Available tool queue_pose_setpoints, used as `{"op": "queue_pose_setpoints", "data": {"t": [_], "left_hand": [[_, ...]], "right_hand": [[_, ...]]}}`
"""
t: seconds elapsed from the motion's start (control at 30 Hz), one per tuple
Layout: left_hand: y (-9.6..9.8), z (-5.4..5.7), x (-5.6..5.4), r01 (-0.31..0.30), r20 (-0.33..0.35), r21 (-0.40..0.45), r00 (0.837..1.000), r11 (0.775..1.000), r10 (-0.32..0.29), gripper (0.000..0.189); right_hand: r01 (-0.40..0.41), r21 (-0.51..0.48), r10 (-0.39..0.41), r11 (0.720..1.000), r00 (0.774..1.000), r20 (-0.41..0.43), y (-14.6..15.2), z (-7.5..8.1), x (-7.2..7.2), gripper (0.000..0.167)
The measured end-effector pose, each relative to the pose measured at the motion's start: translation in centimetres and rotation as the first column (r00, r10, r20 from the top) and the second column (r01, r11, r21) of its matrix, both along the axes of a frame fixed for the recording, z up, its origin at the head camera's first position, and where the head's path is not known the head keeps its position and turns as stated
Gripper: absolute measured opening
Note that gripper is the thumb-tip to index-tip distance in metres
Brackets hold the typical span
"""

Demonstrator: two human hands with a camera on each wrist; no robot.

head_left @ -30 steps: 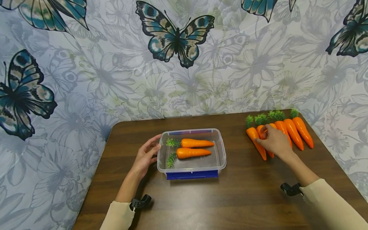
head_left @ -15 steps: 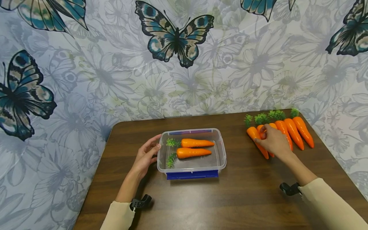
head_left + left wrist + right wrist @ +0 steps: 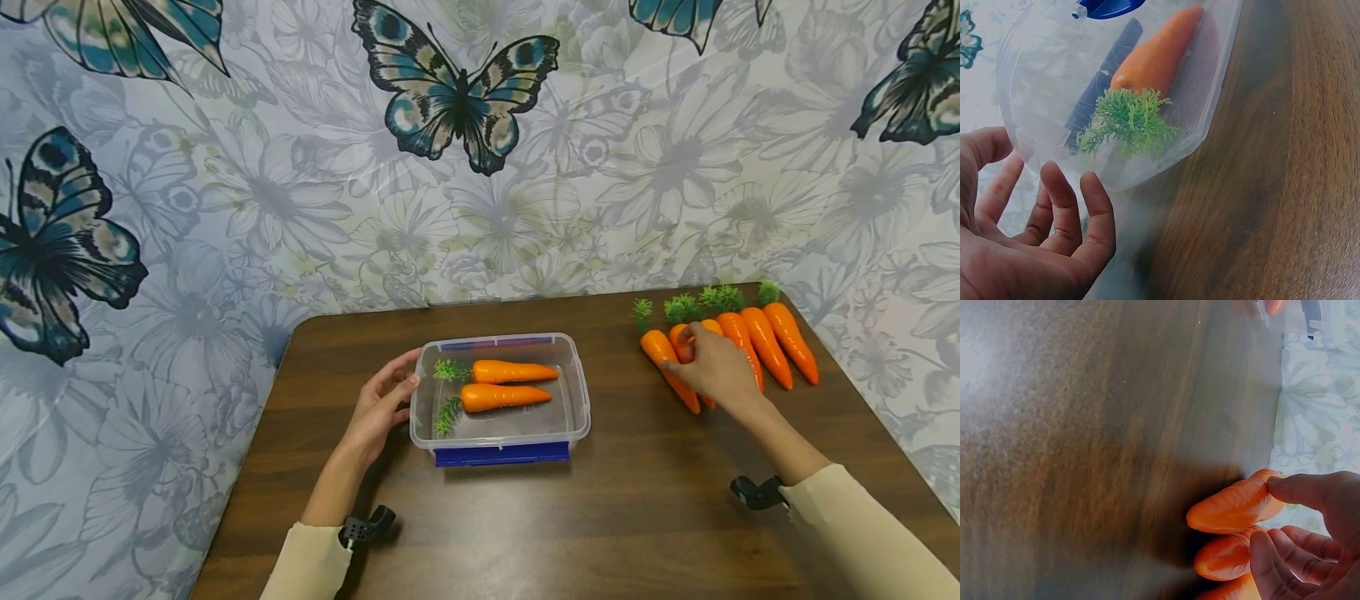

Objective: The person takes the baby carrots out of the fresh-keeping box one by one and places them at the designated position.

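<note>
A clear plastic food container (image 3: pixel 498 441) with a blue latch (image 3: pixel 502 455) sits on the table, holding two orange carrots (image 3: pixel 514 372) with green tops. My left hand (image 3: pixel 378 408) grips its left end, thumb at the rim and bent fingers against the end wall. At the right, several carrots (image 3: pixel 768 350) lie side by side in a row. My right hand (image 3: pixel 716 367) pinches the leftmost carrot (image 3: pixel 657 346) near its upper part. In the right wrist view my thumb lies on this carrot (image 3: pixel 1229 509), with my fingers at its other side, over the neighbouring carrot (image 3: pixel 1222 556).
The brown wooden table (image 3: pixel 480 533) has its back edge against a wall covering (image 3: pixel 480 217) printed with flowers and butterflies. A black wrist strap mount (image 3: pixel 367 527) sits at my left cuff, and another mount (image 3: pixel 756 492) at my right.
The leftmost carrot has turned slightly, its green top shifting left and its tip a little right. My right hand stays nearly in place. My left hand and the container have not moved.
</note>
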State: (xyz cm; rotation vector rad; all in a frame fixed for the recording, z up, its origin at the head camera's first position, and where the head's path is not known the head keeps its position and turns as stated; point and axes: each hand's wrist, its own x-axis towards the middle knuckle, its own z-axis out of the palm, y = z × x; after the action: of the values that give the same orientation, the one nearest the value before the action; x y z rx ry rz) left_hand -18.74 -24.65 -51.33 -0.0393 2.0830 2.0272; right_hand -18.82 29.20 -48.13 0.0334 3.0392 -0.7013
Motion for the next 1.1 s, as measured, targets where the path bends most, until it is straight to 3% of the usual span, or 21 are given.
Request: {"op": "queue_pose_setpoints", "data": {"t": [0.37, 1.1], "left_hand": [[0.14, 0.09, 0.05, -0.003, -0.003, -0.005, 1.000, 1.000, 0.003, 0.048], [0.07, 0.03, 0.09, -0.006, -0.002, -0.005, 1.000, 1.000, 0.006, 0.049]], "right_hand": [[0.011, 0.014, -0.011, 1.000, 1.000, 0.002, 0.02, -0.29, 0.01, 0.047], [0.014, 0.034, -0.014, 0.999, 1.000, 0.008, 0.17, -0.12, 0.37, 0.059]]}}
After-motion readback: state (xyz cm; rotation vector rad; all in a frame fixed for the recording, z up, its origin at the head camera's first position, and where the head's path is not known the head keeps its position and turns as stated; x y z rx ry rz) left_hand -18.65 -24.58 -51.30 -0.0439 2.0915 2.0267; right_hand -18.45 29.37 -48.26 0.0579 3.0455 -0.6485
